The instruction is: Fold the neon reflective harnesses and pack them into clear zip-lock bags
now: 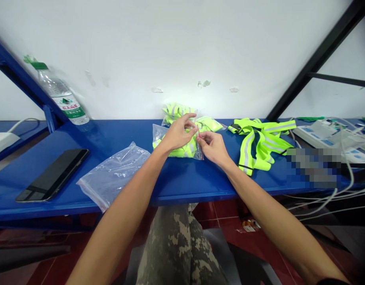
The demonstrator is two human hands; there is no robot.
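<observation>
My left hand [179, 132] and my right hand [212, 147] meet above the blue bench top [128, 134]. Between them is a clear zip bag [176, 149] packed with neon yellow reflective fabric. My left fingers grip its upper part. My right fingertips pinch a thin red strip [198, 132] at the bag's edge. Behind my hands lie two more bagged neon pieces [174, 112] [209, 124]. To the right, close to my right hand, sits an unbagged neon reflective harness with black buckles [259, 144].
A flattened clear plastic bag [112, 174] and a black smartphone [53, 175] lie left on the bench. A water bottle [62, 97] lies tilted at the back left. White power strips [325, 134] and cables sit at right. Part of the view is pixelated. Camouflage trousers [176, 249] show below.
</observation>
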